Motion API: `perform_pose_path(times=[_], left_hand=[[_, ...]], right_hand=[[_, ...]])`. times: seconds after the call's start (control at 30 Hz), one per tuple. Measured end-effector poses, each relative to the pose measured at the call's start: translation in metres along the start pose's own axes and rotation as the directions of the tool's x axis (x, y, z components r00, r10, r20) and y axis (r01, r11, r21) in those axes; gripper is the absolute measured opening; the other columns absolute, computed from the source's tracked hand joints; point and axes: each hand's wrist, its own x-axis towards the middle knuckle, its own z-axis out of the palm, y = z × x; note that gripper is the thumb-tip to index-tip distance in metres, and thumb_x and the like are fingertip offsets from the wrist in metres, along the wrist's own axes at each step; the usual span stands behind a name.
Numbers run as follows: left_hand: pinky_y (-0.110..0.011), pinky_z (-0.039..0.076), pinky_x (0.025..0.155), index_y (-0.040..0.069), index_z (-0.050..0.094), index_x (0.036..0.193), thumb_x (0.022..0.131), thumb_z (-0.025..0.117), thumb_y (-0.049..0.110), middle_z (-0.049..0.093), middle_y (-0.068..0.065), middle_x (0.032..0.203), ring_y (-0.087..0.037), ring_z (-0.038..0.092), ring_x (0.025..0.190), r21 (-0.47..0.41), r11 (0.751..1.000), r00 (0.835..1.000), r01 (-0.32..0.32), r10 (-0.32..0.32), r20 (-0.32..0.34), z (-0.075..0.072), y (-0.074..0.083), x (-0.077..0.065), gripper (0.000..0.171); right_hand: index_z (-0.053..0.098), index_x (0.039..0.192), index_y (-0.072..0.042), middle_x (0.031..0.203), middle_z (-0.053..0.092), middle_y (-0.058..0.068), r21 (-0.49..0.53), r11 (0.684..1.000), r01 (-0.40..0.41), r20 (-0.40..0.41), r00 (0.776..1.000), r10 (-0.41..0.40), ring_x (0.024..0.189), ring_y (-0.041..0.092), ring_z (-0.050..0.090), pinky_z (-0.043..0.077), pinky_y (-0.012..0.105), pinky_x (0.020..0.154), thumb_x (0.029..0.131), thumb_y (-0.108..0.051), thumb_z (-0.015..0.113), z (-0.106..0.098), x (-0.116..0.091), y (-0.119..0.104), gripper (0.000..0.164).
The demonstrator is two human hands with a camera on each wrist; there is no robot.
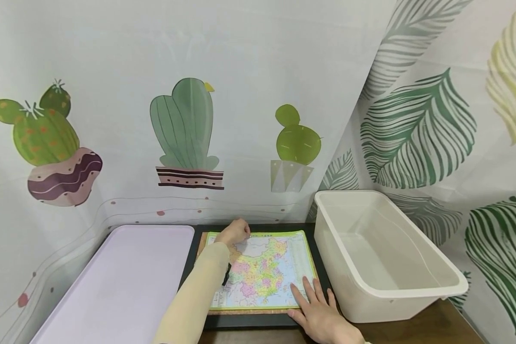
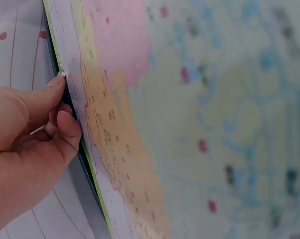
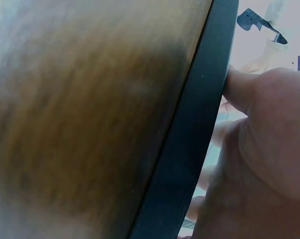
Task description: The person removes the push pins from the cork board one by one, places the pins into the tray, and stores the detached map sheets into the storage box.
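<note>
While the map of China (image 1: 258, 272) lies face up at the lower centre of the head view, the left hand (image 1: 235, 232) reaches over it to its upper edge, fingers curled and thumb at the green border; whether they pinch it, I cannot tell. At the map's lower right corner, the right hand (image 1: 316, 310) rests with fingers relaxed and spread, grasping nothing. Beneath the map shows a cork mat (image 1: 249, 312) on a black board (image 1: 249, 321). A lilac tray (image 1: 129, 282) fills the lower left of the frame; a white plastic bin (image 1: 378, 306) stands at the lower right on a brown table (image 1: 434, 325). Behind hangs a cactus-print curtain (image 1: 249, 62), across the upper part.
</note>
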Motion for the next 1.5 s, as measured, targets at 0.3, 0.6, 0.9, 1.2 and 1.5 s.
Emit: perform_pose_path(times=[0.3,0.6,0.9,1.2,1.5], left_hand=[[-0.030,0.038,0.059,0.002,0.065,0.083,0.098,0.055,0.006,0.054,-0.003,0.078,-0.016,0.042,0.065,0.008,1.000,1.000,0.001,-0.001,-0.005,0.0011,0.0032,-0.0019,0.019],[-0.029,0.036,0.058,0.005,0.058,0.076,0.100,0.053,0.007,0.049,-0.003,0.074,-0.015,0.037,0.060,0.000,1.000,1.000,-0.027,0.027,-0.001,0.0055,0.0016,-0.0004,0.024],[-0.030,0.037,0.060,0.003,0.061,0.080,0.100,0.053,0.007,0.052,-0.003,0.078,-0.016,0.040,0.065,0.010,0.999,0.999,-0.047,0.048,-0.013,0.0092,0.0019,0.0010,0.022],[-0.032,0.042,0.062,0.003,0.066,0.089,0.101,0.053,0.009,0.056,-0.003,0.085,-0.017,0.046,0.071,-0.015,1.000,1.000,-0.026,0.026,-0.006,0.0066,-0.0005,-0.0025,0.018],[-0.032,0.039,0.062,0.003,0.064,0.094,0.102,0.052,0.011,0.054,-0.003,0.085,-0.017,0.045,0.071,-0.058,0.997,0.998,-0.060,0.060,0.006,0.0006,-0.0057,-0.0050,0.016]], right_hand=[[0.032,0.154,-0.017,0.160,0.014,0.019,0.015,1.000,-0.003,-0.002,1.000,0.003,0.144,0.046,0.006,0.001,0.071,0.106,0.096,-0.064,0.037,0.0002,-0.0009,0.0001,0.074],[0.032,0.154,-0.018,0.160,0.014,0.018,0.000,1.000,-0.018,0.000,1.000,0.018,0.144,0.045,0.006,0.001,0.070,0.107,0.096,-0.064,0.037,0.0015,-0.0001,0.0028,0.075],[0.034,0.153,-0.016,0.159,0.016,0.020,-0.001,1.000,-0.023,-0.016,1.000,0.023,0.144,0.046,0.008,0.003,0.071,0.107,0.097,-0.062,0.039,0.0005,-0.0036,0.0041,0.072],[0.034,0.153,-0.018,0.160,0.016,0.018,0.008,0.999,-0.034,0.004,0.999,0.034,0.144,0.046,0.007,0.001,0.070,0.107,0.096,-0.062,0.041,-0.0002,-0.0015,0.0013,0.073],[0.033,0.153,-0.017,0.159,0.017,0.019,-0.020,1.000,-0.014,-0.003,1.000,0.014,0.144,0.046,0.008,0.003,0.070,0.107,0.097,-0.062,0.040,-0.0010,-0.0003,-0.0001,0.072]])
